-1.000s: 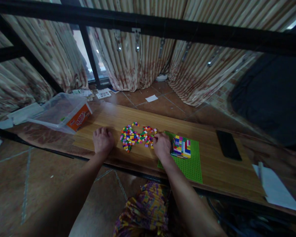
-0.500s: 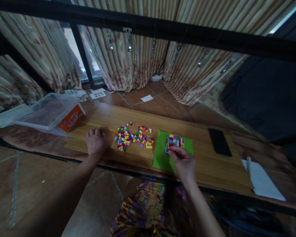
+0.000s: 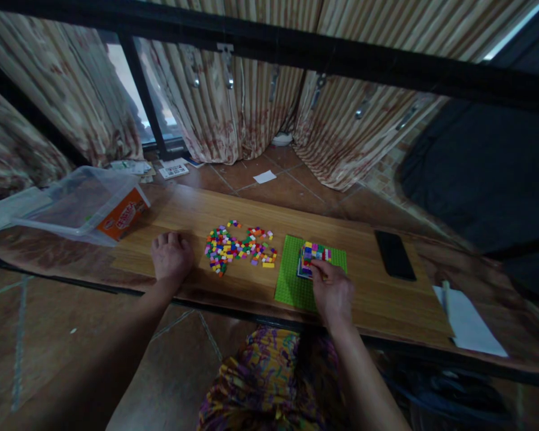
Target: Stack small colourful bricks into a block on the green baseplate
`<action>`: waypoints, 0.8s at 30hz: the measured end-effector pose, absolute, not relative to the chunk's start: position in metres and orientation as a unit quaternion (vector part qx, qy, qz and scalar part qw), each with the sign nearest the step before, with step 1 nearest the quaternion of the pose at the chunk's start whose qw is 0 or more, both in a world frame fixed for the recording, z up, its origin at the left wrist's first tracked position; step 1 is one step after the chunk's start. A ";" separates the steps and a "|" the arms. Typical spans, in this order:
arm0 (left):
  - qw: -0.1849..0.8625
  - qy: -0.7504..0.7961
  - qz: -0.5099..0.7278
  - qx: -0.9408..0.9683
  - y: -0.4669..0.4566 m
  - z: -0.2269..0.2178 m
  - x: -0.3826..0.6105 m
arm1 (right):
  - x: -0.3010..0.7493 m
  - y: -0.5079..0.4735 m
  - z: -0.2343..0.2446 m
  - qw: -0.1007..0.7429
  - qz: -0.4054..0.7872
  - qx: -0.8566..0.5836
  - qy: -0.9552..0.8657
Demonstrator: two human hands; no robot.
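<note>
A: State assembly progress.
B: Done: a multicoloured block of small plastic bricks (image 3: pixel 315 247) stands on the green studded baseplate (image 3: pixel 291 288). Unplaced: a pile of loose multicoloured plastic bricks (image 3: pixel 227 246) on the brown wooden desk (image 3: pixel 197 206).
A: Hands?
B: Right hand (image 3: pixel 335 294): fingertips at the block's near side; cannot tell whether they grip a brick. Left hand (image 3: pixel 171 258): resting on the desk, fingers curled, contents hidden.
</note>
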State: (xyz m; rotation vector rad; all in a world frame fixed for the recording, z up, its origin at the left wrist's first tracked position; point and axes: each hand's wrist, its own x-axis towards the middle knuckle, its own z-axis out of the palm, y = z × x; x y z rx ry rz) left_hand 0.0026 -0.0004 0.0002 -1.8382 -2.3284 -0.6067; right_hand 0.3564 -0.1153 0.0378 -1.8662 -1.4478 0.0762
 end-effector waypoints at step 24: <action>0.043 -0.765 -0.216 -0.605 0.000 -0.002 0.001 | 0.354 -0.117 0.034 0.392 0.007 -0.719 -0.574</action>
